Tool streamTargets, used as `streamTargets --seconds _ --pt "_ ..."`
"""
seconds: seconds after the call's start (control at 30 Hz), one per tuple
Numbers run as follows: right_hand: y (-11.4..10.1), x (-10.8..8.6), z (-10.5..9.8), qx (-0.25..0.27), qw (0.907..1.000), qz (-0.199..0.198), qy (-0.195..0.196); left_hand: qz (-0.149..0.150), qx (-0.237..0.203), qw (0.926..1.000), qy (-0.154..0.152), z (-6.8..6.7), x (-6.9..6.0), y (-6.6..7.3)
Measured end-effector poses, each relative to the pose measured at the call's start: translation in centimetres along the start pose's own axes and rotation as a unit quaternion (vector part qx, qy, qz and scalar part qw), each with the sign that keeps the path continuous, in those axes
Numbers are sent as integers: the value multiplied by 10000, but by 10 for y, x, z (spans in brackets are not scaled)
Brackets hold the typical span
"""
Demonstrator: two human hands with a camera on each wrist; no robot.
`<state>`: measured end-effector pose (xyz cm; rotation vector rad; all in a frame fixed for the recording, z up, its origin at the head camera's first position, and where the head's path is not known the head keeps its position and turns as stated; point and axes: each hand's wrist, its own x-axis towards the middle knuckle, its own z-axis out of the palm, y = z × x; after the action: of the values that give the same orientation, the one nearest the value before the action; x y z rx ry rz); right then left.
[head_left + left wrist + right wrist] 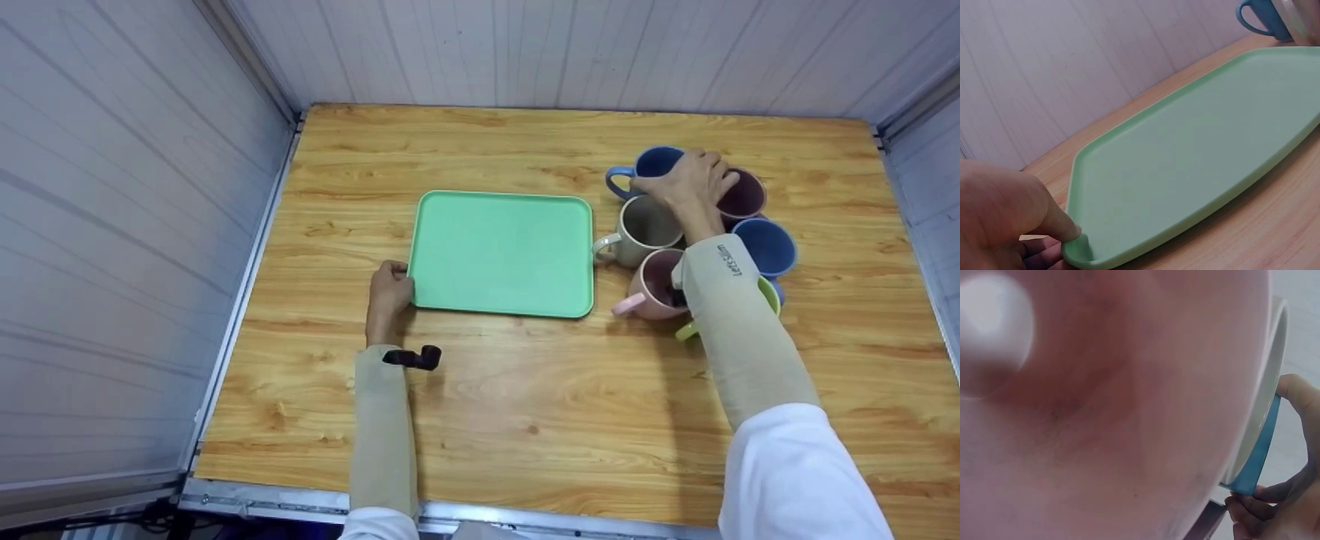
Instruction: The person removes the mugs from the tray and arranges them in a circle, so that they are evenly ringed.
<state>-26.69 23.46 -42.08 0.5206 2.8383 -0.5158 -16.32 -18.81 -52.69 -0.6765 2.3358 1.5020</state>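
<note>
A light green rectangular tray (502, 255) lies flat on the wooden table. My left hand (390, 291) holds it by the left side near the front corner; in the left wrist view the thumb lies over the rim, with fingers beneath. At the back of a group of mugs, my right hand (694, 184) grips a blue mug (658, 160) from above, thumb on one side and fingers on the other. The right wrist view shows this grip partly, behind the inside of a pink mug (1129, 410) that fills most of it. A grey-white mug (646, 225) stands just in front.
Around my right forearm stand the pink mug (656, 289), a maroon mug (744, 195), a second blue mug (766, 247) and a lime-green mug (771, 292) partly hidden by the sleeve. The grey-white mug's handle is close to the tray's right edge. Pale walls (525, 52) enclose the table.
</note>
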Motion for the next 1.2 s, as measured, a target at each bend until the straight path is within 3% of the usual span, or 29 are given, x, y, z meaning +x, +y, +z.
streamTargets --seconds 0.4,0.63,0.83,1.1,1.2 --pt "9 -2 3 298 9987 318 257 111 -10 9999 -24 -1 -1 -1" --pt "7 -4 -1 193 9988 415 163 51 4 10000 -46 -1 -1 -1" --pt "8 -9 -5 69 9993 357 -83 54 11 10000 -26 -2 1 -1" --pt "10 -18 -31 73 9942 198 -1056 19 67 9999 -97 -6 3 -1" --pt "8 -26 -44 333 9944 108 -994 29 214 9997 -147 -8 2 -2"
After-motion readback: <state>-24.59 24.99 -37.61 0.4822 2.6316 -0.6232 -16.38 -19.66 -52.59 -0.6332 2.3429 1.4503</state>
